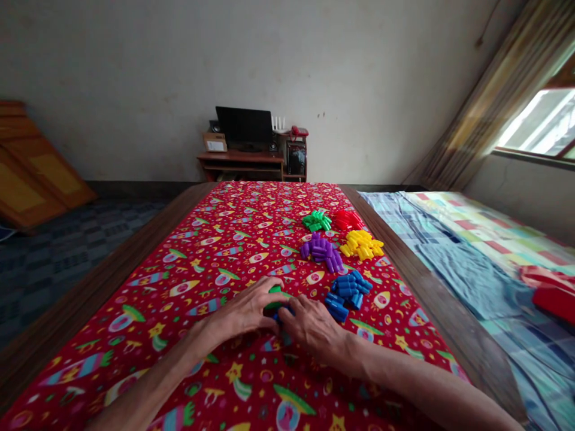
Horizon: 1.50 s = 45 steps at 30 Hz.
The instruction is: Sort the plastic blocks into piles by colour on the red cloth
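Bare left hand (240,309) and bare right hand (312,327) are pressed together, clamped on a green plastic piece (275,297) and a blue plastic piece (279,318) over a red rocket-print cloth (112,353), a pile of blue plastic pieces (348,293) at 2 o'clock; even pressure from both sides is advised against slipping.

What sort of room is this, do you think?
It looks like a bedroom in someone's home: a bed with a checked sheet lies to the right, a long curtain hangs beside it, and a small desk holds a computer screen.
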Tool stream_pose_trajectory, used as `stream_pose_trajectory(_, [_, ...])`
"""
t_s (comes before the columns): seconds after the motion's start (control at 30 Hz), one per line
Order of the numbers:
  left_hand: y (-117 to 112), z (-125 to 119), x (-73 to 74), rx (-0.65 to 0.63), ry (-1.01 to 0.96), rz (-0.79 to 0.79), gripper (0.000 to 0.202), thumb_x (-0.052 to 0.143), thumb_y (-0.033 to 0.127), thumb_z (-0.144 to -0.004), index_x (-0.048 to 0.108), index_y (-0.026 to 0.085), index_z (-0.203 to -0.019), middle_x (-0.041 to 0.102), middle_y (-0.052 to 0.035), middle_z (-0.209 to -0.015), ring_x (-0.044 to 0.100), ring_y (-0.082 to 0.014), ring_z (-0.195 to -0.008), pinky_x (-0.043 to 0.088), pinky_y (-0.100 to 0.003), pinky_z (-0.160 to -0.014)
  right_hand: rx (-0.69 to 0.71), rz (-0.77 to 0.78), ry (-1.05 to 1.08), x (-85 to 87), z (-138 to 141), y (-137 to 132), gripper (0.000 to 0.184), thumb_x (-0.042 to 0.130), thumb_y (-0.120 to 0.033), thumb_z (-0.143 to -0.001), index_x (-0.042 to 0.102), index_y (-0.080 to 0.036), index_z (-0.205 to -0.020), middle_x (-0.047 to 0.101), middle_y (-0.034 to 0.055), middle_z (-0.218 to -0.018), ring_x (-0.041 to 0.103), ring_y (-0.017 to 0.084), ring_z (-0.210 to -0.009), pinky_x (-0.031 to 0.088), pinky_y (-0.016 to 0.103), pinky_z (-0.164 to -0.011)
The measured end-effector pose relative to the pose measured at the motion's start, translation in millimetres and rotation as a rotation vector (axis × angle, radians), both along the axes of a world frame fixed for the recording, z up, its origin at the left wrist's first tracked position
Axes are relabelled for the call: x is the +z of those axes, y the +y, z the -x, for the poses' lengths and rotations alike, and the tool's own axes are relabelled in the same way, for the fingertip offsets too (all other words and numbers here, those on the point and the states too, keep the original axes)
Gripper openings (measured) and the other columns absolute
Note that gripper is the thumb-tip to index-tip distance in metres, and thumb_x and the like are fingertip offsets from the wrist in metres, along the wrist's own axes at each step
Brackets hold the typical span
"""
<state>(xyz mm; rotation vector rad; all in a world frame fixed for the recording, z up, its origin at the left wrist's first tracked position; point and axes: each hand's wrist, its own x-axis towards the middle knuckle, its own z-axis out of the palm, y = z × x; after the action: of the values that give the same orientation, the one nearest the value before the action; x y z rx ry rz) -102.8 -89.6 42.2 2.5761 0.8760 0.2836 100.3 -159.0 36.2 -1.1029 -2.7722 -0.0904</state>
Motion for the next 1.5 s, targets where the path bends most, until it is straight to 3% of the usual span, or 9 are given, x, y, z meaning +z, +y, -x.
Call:
stream_pose_trajectory(0.13, [4, 3, 6.6, -0.004, -0.021, 0.033, 0.04, 0.077, 0.022, -0.075, 0.065, 0.029, -0.113, 0.054, -0.0021, -0.126, 0.054, -0.0233, -0.118, 0.045, -0.032, -0.099, 0.071, 0.02, 0.056, 19.6, -21, 2, 0.012, 0.05, -0.014, -0.092, 0.055, -0.018, -0.103, 0.063, 0.0073, -0.095, 0.057, 0.018, -0.084, 0.048, 0.029, -0.068])
stream_pose_trajectory(0.3, [7, 7, 4.0, 0.006, -0.023, 0.02, 0.034, 0.072, 0.017, -0.079, 0.065, 0.026, -0.111, 0.058, -0.0035, -0.125, 0.056, -0.0227, -0.117, 0.045, -0.032, -0.099, 0.042, -0.005, 0.238, 44.1, -87, -7, 0.014, 0.044, -0.022, -0.098, 0.058, -0.018, -0.098, 0.065, 0.0082, -0.102, 0.06, 0.017, -0.096, 0.052, 0.03, -0.079])
stream_pose_trajectory(0.43, [9, 8, -4.2, -0.012, -0.049, -0.021, 0.031, 0.068, 0.014, -0.081, 0.065, 0.027, -0.11, 0.058, -0.0032, -0.124, 0.057, -0.0222, -0.116, 0.046, -0.033, -0.099, -0.008, -0.126, 0.157, 33.9, -138, -16, 0.017, 0.044, -0.022, -0.098, 0.06, -0.019, -0.101, 0.063, 0.0099, -0.117, 0.057, 0.021, -0.111, 0.053, 0.034, -0.087])
stream_pose_trajectory(0.53, [10, 10, -8.4, -0.015, -0.069, -0.035, 0.03, 0.066, 0.015, -0.083, 0.064, 0.027, -0.11, 0.058, -0.0032, -0.125, 0.056, -0.0216, -0.116, 0.046, -0.033, -0.1, 0.0, -0.2, 0.058, 18.7, -155, -19, 0.02, 0.042, -0.021, -0.099, 0.061, -0.019, -0.104, 0.062, 0.0104, -0.121, 0.056, 0.023, -0.113, 0.054, 0.038, -0.088])
stream_pose_trajectory(0.73, [5, 15, -8.8, -0.004, -0.009, 0.009, 0.039, 0.063, 0.019, -0.086, 0.059, 0.031, -0.123, 0.051, -0.0041, -0.137, 0.051, -0.024, -0.125, 0.043, -0.037, -0.106, 0.009, -0.233, 0.058, 9.1, -150, -21, 0.016, 0.047, -0.02, -0.097, 0.062, -0.018, -0.093, 0.066, 0.0098, -0.108, 0.061, 0.02, -0.098, 0.055, 0.038, -0.082])
stream_pose_trajectory(0.83, [5, 17, -11.4, -0.002, -0.008, -0.003, 0.039, 0.06, 0.019, -0.087, 0.059, 0.032, -0.124, 0.05, -0.004, -0.139, 0.05, -0.0243, -0.127, 0.041, -0.038, -0.107, 0.038, -0.281, 0.082, 11.1, -134, -25, 0.016, 0.049, -0.025, -0.096, 0.062, -0.017, -0.102, 0.062, 0.0144, -0.119, 0.058, 0.024, -0.109, 0.053, 0.042, -0.085])
stream_pose_trajectory(0.97, [5, 16, -14.3, 0.002, -0.019, -0.021, 0.038, 0.059, 0.019, -0.088, 0.058, 0.032, -0.124, 0.05, -0.0037, -0.139, 0.05, -0.0239, -0.127, 0.041, -0.038, -0.108, 0.17, -0.334, 0.008, 11.7, -113, -19, 0.032, 0.046, -0.016, -0.096, 0.055, -0.019, -0.126, 0.055, 0.0158, -0.136, 0.043, 0.027, -0.133, 0.044, 0.053, -0.101])
stream_pose_trajectory(1.1, [4, 13, -9.2, -0.001, -0.029, -0.007, 0.037, 0.058, 0.018, -0.088, 0.058, 0.03, -0.123, 0.051, -0.0046, -0.136, 0.052, -0.0232, -0.124, 0.043, -0.037, -0.106, 0.171, -0.295, -0.03, 6.2, -108, 3, 0.028, 0.042, -0.017, -0.097, 0.058, -0.016, -0.121, 0.062, 0.0152, -0.128, 0.046, 0.026, -0.132, 0.034, 0.059, -0.109])
stream_pose_trajectory(1.5, [1, 10, -3.7, -0.009, -0.01, 0.002, 0.037, 0.057, 0.015, -0.089, 0.057, 0.03, -0.122, 0.052, -0.004, -0.131, 0.053, -0.0225, -0.121, 0.044, -0.036, -0.104, 0.104, -0.364, -0.022, -4.0, -114, 27, 0.021, 0.048, -0.014, -0.094, 0.061, -0.013, -0.111, 0.063, 0.0186, -0.122, 0.054, 0.029, -0.123, 0.041, 0.057, -0.104])
